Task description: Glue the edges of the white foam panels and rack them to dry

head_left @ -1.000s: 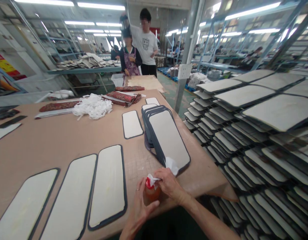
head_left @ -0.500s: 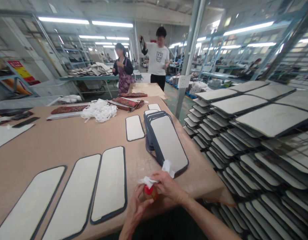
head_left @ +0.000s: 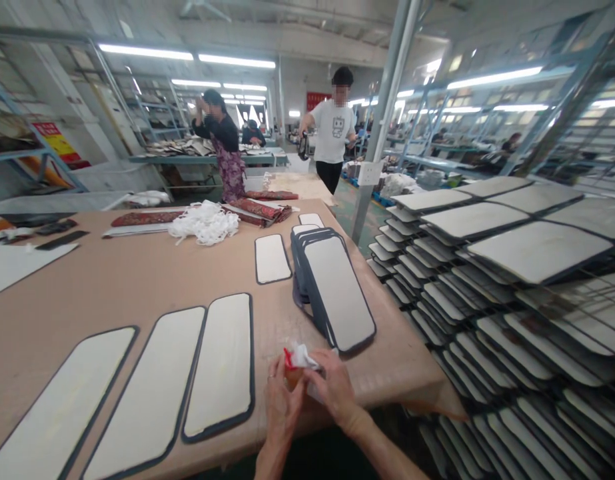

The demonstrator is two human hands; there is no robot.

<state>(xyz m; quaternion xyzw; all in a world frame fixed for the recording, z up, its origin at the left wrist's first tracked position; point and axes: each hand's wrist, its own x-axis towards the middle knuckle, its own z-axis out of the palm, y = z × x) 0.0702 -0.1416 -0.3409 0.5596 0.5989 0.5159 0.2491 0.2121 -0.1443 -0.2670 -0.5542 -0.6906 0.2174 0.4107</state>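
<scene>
Near the table's front edge, my left hand is closed round a small orange bottle with a red top. My right hand pinches a white cloth against the bottle's other side; the cloth partly covers the top. Just beyond my hands lies a stack of dark-edged cream panels. Left of my hands, three long cream panels with dark borders lie side by side, the nearest one beside my left hand.
The brown table bears a small panel, white strips and rolled red patterned fabric. A tall rack of panels stands at the right, past a metal post. Two people stand beyond the table.
The white cloth has moved onto the bottle's red top, and the bottle is tilted. My hands are closer together. Across the table, one person has turned with raised hands; the other has lowered an arm.
</scene>
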